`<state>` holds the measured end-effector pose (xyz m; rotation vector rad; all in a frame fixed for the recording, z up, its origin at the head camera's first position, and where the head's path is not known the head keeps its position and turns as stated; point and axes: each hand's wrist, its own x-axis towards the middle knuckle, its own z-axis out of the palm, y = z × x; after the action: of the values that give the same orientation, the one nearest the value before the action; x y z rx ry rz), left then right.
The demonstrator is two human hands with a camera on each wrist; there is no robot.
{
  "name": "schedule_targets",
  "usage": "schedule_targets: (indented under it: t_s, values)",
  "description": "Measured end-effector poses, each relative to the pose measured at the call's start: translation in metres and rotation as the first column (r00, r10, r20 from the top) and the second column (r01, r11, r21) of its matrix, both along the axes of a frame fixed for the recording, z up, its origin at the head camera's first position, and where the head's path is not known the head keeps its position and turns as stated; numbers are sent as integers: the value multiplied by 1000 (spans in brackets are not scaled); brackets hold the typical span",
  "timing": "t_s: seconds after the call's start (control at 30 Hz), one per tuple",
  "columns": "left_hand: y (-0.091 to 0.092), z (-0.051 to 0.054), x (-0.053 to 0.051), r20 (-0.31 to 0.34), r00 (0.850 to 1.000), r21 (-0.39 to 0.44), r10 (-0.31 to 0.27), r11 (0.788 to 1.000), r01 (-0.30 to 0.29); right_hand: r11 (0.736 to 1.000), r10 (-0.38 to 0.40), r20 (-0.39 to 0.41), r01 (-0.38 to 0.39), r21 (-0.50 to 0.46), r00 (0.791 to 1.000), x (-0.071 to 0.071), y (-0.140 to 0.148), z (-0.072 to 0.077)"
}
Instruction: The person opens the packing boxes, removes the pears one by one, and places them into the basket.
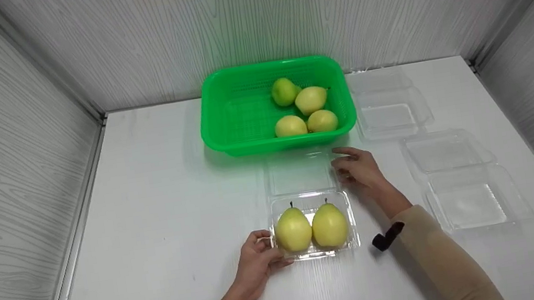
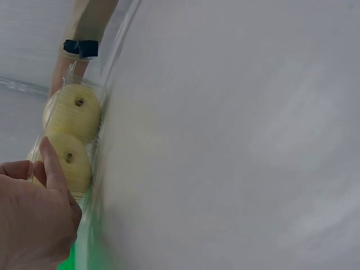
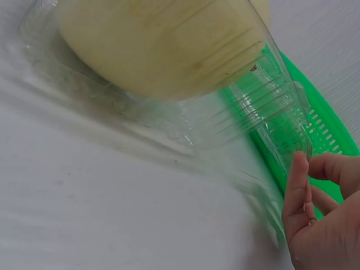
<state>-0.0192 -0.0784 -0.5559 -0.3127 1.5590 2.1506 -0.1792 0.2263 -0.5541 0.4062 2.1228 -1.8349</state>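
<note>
An opened clear plastic clamshell container lies on the table, its lid folded back toward the green basket. Two yellow-green pears, a left pear and a right pear, sit side by side in its base with stems pointing away. At the near left corner, my left hand pinches the base's rim between thumb and fingers. The left wrist view shows that hand at the container's edge by the pears. My right hand pinches the lid's right edge, as the right wrist view shows at the fingertips.
Behind the lid stands a green plastic basket with several pears in its right half. Two more opened clear containers lie to the right, a far one and a nearer one. A dark band is on the right sleeve.
</note>
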Motion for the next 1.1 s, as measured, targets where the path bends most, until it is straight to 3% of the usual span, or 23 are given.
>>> schedule_targets:
  t_s: [0.37, 0.6, 0.83, 0.97, 1.1]
  values:
    - [3, -1, -1, 0, 1000, 11, 20, 1000, -20, 1000, 15, -5, -15, -21, 1000, -6, 0, -4]
    - [4, -2, -2, 6, 1000, 14, 31, 999, -31, 998, 22, -7, -21, 60, 1000, -5, 0, 1]
    - [5, -1, -2, 8, 999, 8, 37, 999, -37, 993, 2, -114, 11, 117, 993, 6, 4, 13]
    - [4, 0, -2, -2, 1000, 8, 31, 999, -31, 969, 64, -251, 0, 247, 966, 16, 4, 20]
    - [4, 0, -1, 1, 1000, 10, 30, 999, -30, 903, 174, -387, 10, 429, 905, 27, 1, 31]
